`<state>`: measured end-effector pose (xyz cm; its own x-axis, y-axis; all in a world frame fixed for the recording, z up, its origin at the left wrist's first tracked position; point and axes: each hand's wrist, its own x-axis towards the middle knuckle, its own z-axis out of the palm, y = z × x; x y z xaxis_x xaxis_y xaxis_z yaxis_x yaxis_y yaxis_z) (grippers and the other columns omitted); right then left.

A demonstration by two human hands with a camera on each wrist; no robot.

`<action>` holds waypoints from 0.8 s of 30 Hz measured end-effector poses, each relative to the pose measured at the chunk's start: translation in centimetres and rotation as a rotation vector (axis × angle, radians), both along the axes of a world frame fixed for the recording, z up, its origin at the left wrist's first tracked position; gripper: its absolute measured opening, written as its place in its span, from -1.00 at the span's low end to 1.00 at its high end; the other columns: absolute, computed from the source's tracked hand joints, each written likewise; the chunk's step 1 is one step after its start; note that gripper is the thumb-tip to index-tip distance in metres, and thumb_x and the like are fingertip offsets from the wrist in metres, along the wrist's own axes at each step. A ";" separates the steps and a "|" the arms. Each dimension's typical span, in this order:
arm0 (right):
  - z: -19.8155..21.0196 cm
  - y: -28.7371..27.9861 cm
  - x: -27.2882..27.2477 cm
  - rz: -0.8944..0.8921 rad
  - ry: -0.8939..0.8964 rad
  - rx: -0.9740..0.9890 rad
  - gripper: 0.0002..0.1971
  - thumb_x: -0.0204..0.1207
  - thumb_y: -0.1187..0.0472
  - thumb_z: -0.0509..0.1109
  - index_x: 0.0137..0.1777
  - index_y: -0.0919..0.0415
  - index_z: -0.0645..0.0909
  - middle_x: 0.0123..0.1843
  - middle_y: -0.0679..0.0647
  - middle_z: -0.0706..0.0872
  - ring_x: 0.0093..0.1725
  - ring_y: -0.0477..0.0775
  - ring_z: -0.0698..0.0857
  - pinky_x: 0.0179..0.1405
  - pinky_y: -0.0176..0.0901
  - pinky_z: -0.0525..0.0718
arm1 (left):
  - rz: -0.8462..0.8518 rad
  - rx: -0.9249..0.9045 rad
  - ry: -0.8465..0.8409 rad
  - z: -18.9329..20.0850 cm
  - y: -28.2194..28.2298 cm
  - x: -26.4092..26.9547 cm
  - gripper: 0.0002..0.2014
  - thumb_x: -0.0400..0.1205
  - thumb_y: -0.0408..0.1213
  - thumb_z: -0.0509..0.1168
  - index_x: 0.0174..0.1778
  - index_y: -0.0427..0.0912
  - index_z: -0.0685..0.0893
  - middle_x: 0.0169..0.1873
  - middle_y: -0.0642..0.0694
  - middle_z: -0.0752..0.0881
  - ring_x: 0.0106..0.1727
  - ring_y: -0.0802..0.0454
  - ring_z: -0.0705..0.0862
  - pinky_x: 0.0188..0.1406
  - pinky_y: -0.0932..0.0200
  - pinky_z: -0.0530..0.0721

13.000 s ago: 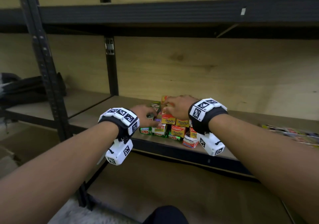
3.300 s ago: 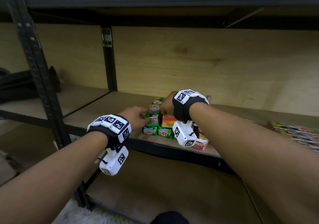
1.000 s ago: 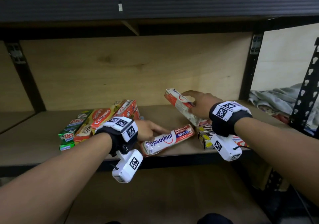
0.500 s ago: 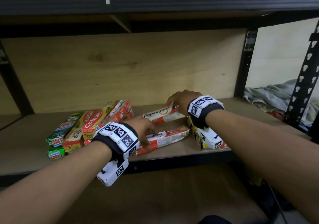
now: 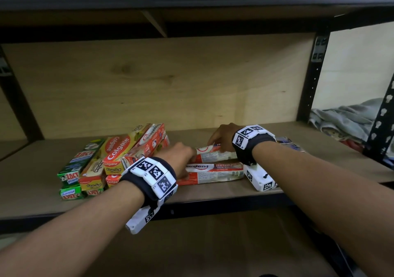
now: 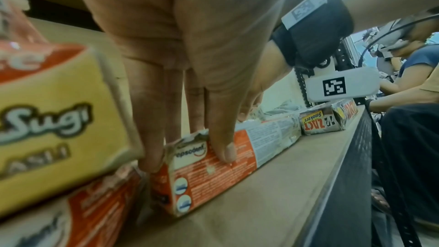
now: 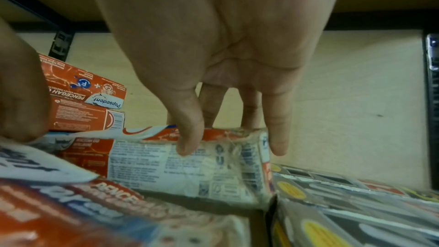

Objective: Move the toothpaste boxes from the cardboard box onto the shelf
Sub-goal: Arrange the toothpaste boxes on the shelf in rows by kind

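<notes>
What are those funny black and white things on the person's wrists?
Both arms are bare, with no sleeves. Each wrist has a black band topped with white tiles printed with square black codes. A white box with the same codes hangs under each wrist: the wrist cameras.

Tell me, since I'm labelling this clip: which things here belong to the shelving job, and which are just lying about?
Part of the job:
- front Pepsodent box, left hand gripping its end
- rear Pepsodent box, right hand gripping it
- stacked Colgate and Zact boxes
- shelf

Lying about:
- grey cloth, beyond the upright
</notes>
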<state>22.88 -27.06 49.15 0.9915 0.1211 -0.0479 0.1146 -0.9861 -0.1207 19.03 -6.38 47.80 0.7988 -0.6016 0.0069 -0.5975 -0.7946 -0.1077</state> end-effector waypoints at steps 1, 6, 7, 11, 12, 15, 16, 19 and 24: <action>0.0 -0.1 0.0 -0.005 0.021 0.006 -0.52 0.43 0.38 0.47 0.26 -0.15 0.74 0.31 -0.08 0.74 0.20 0.01 0.73 0.04 -0.32 0.57 | 0.015 0.009 -0.020 0.0 0.0 0.0 -0.60 0.48 -0.23 0.55 0.22 -0.10 0.65 0.11 -0.15 0.71 0.06 -0.13 0.72 0.04 -0.02 0.73; -0.5 -0.2 0.1 -0.015 0.072 0.023 -0.55 0.53 0.32 0.44 0.30 -0.21 0.71 0.29 -0.19 0.73 0.21 -0.06 0.72 0.14 -0.32 0.61 | 0.023 0.108 -0.074 -0.1 -0.4 0.0 -0.56 0.56 -0.21 0.43 0.36 -0.13 0.54 0.13 -0.19 0.70 0.04 -0.18 0.73 -0.03 -0.02 0.75; -0.8 -0.2 0.3 -0.027 0.079 0.021 -0.60 0.55 0.26 0.42 0.24 -0.27 0.73 0.27 -0.24 0.74 0.16 -0.08 0.73 0.19 -0.28 0.65 | 0.010 0.124 -0.066 -0.2 -0.5 0.1 -0.53 0.57 -0.22 0.41 0.41 -0.10 0.52 0.18 -0.18 0.70 0.10 -0.18 0.73 0.02 -0.04 0.75; -1.4 -0.1 0.1 -0.035 0.109 -0.018 -0.63 0.59 0.18 0.35 0.17 -0.38 0.72 0.27 -0.32 0.72 0.04 -0.13 0.72 0.20 -0.17 0.70 | -0.020 0.160 -0.026 0.1 -1.0 0.2 -0.52 0.56 -0.08 0.39 0.41 -0.05 0.56 0.13 -0.10 0.73 0.08 -0.13 0.73 0.02 0.05 0.73; -1.0 -0.1 -0.3 -0.032 0.099 -0.031 -0.61 0.60 0.21 0.32 0.16 -0.37 0.73 0.29 -0.31 0.71 0.02 -0.14 0.71 0.20 -0.17 0.70 | -0.018 0.171 -0.013 0.1 -1.0 0.3 -0.54 0.56 -0.01 0.38 0.36 -0.05 0.59 0.08 -0.08 0.75 0.03 -0.11 0.74 0.00 0.05 0.74; 0.4 -0.6 -1.1 -0.024 0.081 -0.060 -0.65 0.61 0.22 0.28 0.08 -0.25 0.80 0.24 -0.24 0.73 -0.07 -0.12 0.66 0.16 -0.26 0.66 | 0.010 0.209 0.049 0.0 -1.2 0.9 -0.50 0.62 0.16 0.27 0.39 -0.06 0.60 0.16 -0.07 0.74 0.10 -0.09 0.73 0.11 0.03 0.72; 0.8 -0.8 -1.5 -0.030 0.110 -0.066 -0.67 0.59 0.21 0.31 -0.01 -0.25 0.81 0.19 -0.26 0.75 -0.08 -0.13 0.67 0.16 -0.24 0.68 | 0.021 0.212 0.049 -0.1 -1.3 1.1 -0.46 0.62 0.20 0.25 0.41 -0.05 0.59 0.20 -0.06 0.73 0.15 -0.10 0.72 0.15 0.01 0.71; 1.5 -0.7 -3.0 -0.012 0.219 -0.111 -0.72 0.59 0.18 0.33 -0.06 -0.20 0.83 0.21 -0.27 0.75 0.01 -0.14 0.69 0.29 -0.15 0.66 | 0.032 0.244 0.053 -0.1 -1.7 1.4 -0.42 0.60 0.27 0.22 0.41 -0.06 0.59 0.22 -0.06 0.72 0.15 -0.09 0.72 0.16 -0.01 0.71; 1.2 0.3 -4.0 0.093 0.311 -0.401 -0.55 0.57 -0.28 0.29 0.12 0.09 0.68 0.07 0.01 0.68 0.04 0.08 0.64 0.09 -0.05 0.55 | 0.070 0.306 0.127 0.5 -2.8 1.7 -0.44 0.60 0.21 0.29 0.23 -0.23 0.68 0.02 -0.13 0.73 0.05 -0.13 0.73 -0.03 0.09 0.61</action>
<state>18.87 -26.73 50.37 0.9089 0.1200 -0.3993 0.2232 -0.9490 0.2229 20.75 -9.17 48.33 0.8213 -0.5036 -0.2680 -0.5662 -0.7767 -0.2758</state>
